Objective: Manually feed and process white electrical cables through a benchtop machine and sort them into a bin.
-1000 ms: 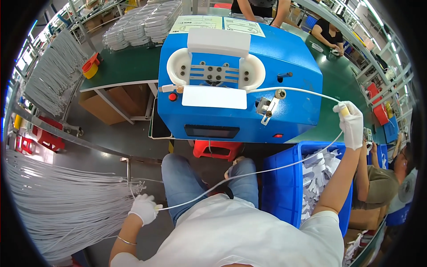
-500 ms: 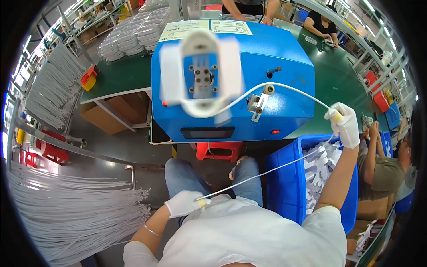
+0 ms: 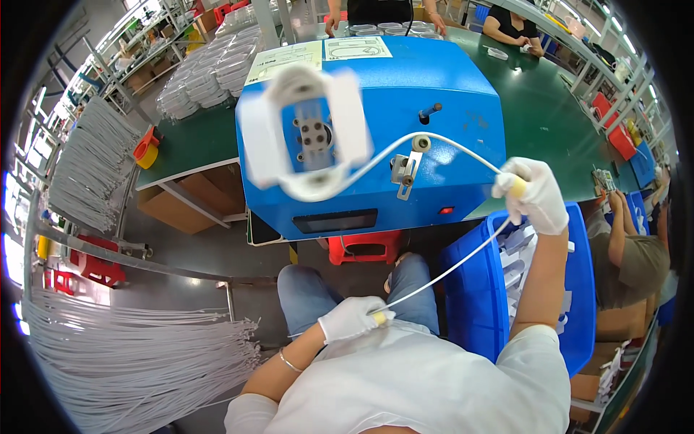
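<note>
White cable (image 3: 463,262) runs between my two gloved hands. My left hand (image 3: 350,319), low in front of my body, is closed round it. At the right, above a blue bin, my right hand (image 3: 536,197) pinches the same cable. Yellowish covers show on fingers of both gloves. From my right hand the cable goes up over a small guide roller (image 3: 421,144) to a white winding frame (image 3: 347,119) on the front of a blue machine (image 3: 452,94). The frame is blurred.
The blue bin (image 3: 473,289) at my right holds white pieces. Bundles of white cables (image 3: 137,354) hang at the left. A red stool (image 3: 365,247) stands under the machine. Clear plastic trays (image 3: 217,72) are stacked on the green table (image 3: 542,123). Other people work beyond and at right.
My left hand has moved right and slightly up, nearer my right hand. The right hand appears farther left, and the cable length between them is shorter. The whole view has shifted a little.
</note>
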`<action>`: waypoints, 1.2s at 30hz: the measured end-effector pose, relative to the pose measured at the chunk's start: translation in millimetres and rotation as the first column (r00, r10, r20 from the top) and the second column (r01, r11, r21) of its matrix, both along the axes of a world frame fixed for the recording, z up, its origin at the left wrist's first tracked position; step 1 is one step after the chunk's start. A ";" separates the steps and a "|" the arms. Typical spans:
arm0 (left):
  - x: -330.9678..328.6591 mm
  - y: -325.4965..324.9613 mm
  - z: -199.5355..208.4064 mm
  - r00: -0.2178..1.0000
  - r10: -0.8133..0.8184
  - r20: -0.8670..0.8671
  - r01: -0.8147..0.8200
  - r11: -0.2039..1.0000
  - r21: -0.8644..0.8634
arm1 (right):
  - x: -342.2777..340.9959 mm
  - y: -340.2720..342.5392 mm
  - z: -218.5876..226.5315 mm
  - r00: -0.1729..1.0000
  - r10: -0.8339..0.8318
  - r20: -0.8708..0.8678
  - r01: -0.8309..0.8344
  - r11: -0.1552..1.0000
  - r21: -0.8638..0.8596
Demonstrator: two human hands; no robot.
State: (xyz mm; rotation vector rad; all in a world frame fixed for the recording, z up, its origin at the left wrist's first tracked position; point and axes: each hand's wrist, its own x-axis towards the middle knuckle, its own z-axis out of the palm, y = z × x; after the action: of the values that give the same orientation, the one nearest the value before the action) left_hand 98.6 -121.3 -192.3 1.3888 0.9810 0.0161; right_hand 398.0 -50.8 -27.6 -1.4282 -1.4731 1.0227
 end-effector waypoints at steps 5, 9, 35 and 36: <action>3.5 1.4 -13.1 0.986 -0.029 0.167 0.003 0.988 0.152 | -23.7 7.9 7.1 0.994 0.053 -0.097 -0.058 0.997 -0.048; -3.2 3.3 -16.2 0.983 -0.062 0.174 0.032 0.985 0.172 | -22.8 5.7 7.4 0.991 0.035 -0.129 -0.039 0.999 -0.033; -52.3 173.0 277.0 0.971 -0.125 0.205 -0.190 0.126 0.974 | -60.7 135.0 53.8 0.740 -0.414 0.531 -0.403 0.359 0.842; -46.6 185.3 275.1 0.962 -0.223 0.158 -0.132 0.127 0.983 | -75.8 151.4 61.0 0.723 -0.406 0.558 -0.467 0.307 0.829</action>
State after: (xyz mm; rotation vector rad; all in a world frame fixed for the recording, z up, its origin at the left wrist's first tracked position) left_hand 52.1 64.0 82.8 2.6024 0.6007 1.0204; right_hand 322.2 100.6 33.4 -0.7679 -2.0827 -0.6430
